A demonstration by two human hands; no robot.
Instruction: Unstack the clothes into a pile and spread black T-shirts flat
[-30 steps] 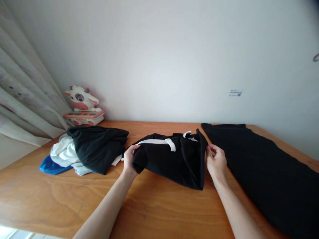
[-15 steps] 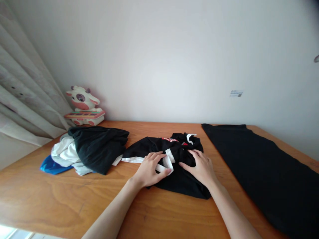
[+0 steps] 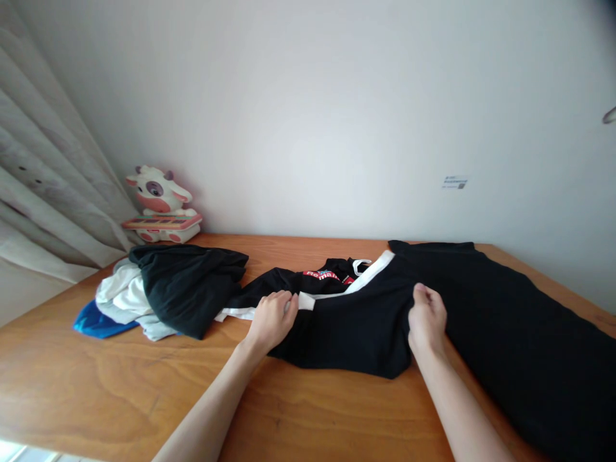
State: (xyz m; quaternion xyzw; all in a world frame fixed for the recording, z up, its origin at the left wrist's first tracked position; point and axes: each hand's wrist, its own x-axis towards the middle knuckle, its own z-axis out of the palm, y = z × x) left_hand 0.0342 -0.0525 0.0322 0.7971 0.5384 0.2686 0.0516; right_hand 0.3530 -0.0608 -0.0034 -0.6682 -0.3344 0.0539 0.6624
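Note:
A black garment with white stripes and a red label [image 3: 346,321] lies on the wooden table [image 3: 120,385] in front of me. My left hand [image 3: 272,317] grips its left part by the white stripe. My right hand [image 3: 427,316] pinches the black cloth on its right side, where it meets a larger black cloth [image 3: 520,333] spread flat on the right of the table. The white stripe runs diagonally up between my hands.
A heap of black, white and blue clothes [image 3: 163,292] sits at the left. A cow toy with a small keyboard [image 3: 158,205] stands in the back left corner by a curtain [image 3: 43,192]. A white wall closes the back.
The garment was held up folded a second ago, then pressed on the table. Now my hands have moved apart and a part of it has spread to the right.

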